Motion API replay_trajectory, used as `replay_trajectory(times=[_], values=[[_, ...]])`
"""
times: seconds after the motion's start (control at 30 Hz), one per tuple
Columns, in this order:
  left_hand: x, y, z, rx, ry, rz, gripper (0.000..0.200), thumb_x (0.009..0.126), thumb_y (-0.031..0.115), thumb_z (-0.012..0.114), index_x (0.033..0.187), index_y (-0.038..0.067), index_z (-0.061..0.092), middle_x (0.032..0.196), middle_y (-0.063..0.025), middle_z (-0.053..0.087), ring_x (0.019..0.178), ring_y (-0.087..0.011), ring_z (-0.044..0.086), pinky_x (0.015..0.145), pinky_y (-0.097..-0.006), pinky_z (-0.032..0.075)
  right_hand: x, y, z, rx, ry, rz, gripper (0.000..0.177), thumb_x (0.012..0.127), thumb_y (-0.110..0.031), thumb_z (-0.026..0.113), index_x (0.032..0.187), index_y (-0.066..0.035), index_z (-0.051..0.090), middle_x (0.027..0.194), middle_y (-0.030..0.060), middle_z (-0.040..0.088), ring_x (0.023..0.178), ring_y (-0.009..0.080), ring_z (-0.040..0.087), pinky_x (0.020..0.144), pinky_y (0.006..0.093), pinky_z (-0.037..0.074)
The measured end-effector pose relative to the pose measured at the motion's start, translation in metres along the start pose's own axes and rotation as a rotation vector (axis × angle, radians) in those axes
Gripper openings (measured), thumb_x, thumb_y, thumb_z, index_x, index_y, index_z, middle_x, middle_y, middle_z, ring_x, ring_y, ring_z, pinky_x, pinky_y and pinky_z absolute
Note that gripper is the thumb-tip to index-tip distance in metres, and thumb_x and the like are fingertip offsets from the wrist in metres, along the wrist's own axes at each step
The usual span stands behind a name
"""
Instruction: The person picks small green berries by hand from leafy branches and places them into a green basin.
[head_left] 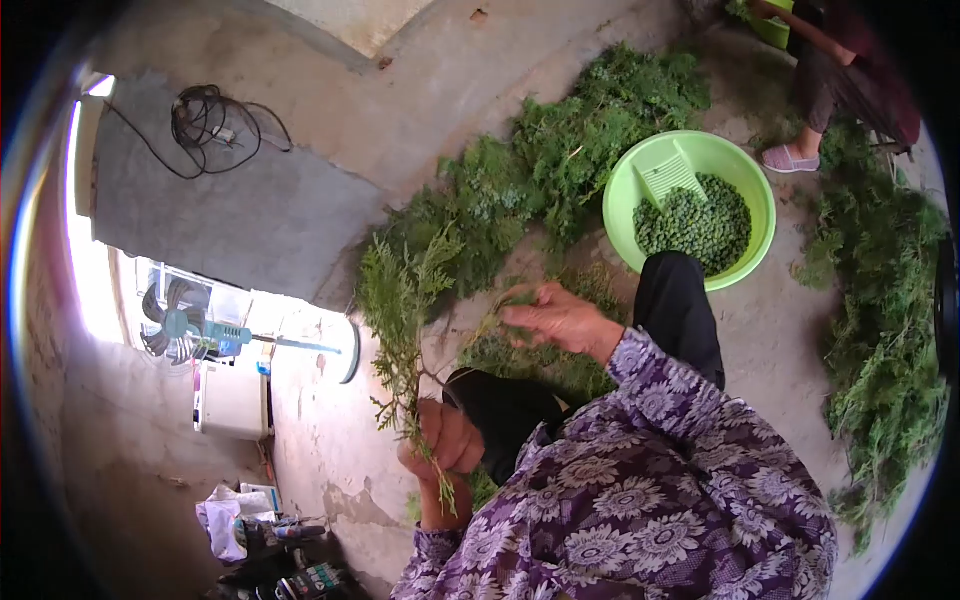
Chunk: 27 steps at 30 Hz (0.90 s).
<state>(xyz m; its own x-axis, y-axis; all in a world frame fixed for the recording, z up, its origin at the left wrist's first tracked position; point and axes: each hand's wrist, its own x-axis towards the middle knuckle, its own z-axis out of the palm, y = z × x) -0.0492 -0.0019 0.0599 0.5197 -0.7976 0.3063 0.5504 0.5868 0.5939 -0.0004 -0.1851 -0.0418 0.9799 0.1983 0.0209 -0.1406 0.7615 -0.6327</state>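
Note:
My left hand (440,437) is wrapped round the stem of a leafy green branch (405,320), which stands up out of the fist with a few sprigs hanging below. To its upper right, my right hand (560,318) has its fingers pressed together at a thin, blurred side sprig (497,312). A bright green basin (765,215) with a ribbed washboard part (668,175) sits beyond my knee and holds many small round green cones (700,222).
Heaped green branches (600,120) lie on the floor ahead, with another heap (880,330) at the right. A person (850,80) sits at the top right beside a green container (772,25). A fan (200,330), a white box (232,400) and a coiled cable (205,120) are at the left.

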Motion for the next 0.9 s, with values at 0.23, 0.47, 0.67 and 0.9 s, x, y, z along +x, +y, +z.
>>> replay_trajectory(times=[0.23,0.47,0.67,0.9], values=[[-0.018,-0.005,0.005,0.243,0.164,0.076,0.013,0.083,0.014,0.05,0.077,0.005,0.043,0.067,-0.0084,0.049,0.045,-0.0096,0.042,0.036,-0.0224,0.03,-0.024,0.009,0.011,-0.887,0.085,-0.225,0.037,0.074,-0.029,0.062,0.099,-0.001,0.055,0.072,0.0094,0.058,0.057,0.0129,0.059,0.054,0.0269,0.047],[-0.021,-0.017,-0.019,0.758,0.922,0.112,0.016,0.081,0.015,0.051,0.09,0.003,0.052,0.08,-0.0107,0.057,0.049,-0.0119,0.045,0.041,-0.0233,0.035,-0.046,0.026,0.032,-0.86,-0.182,-0.252,0.027,0.071,-0.017,0.06,0.093,-0.001,0.055,0.079,0.0133,0.058,0.063,0.0196,0.059,0.059,0.0309,0.047],[-0.03,-0.03,-0.031,0.926,1.024,0.02,0.022,0.081,0.024,0.056,0.09,0.004,0.052,0.078,-0.0051,0.057,0.051,-0.0092,0.046,0.043,-0.0217,0.036,-0.038,0.05,0.02,-1.109,-0.185,-0.368,0.026,0.067,-0.013,0.06,0.09,-0.001,0.056,0.082,0.0183,0.057,0.08,0.027,0.058,0.068,0.0343,0.046],[-0.021,-0.032,-0.042,1.149,0.907,-0.278,0.022,0.08,0.029,0.057,0.084,0.008,0.054,0.068,0.0009,0.053,0.05,-0.0046,0.043,0.042,-0.02,0.031,-0.042,0.048,0.005,-1.049,-0.048,-0.378,0.035,0.064,-0.02,0.063,0.092,0.0,0.056,0.083,0.0188,0.058,0.08,0.0287,0.057,0.068,0.0361,0.044]])
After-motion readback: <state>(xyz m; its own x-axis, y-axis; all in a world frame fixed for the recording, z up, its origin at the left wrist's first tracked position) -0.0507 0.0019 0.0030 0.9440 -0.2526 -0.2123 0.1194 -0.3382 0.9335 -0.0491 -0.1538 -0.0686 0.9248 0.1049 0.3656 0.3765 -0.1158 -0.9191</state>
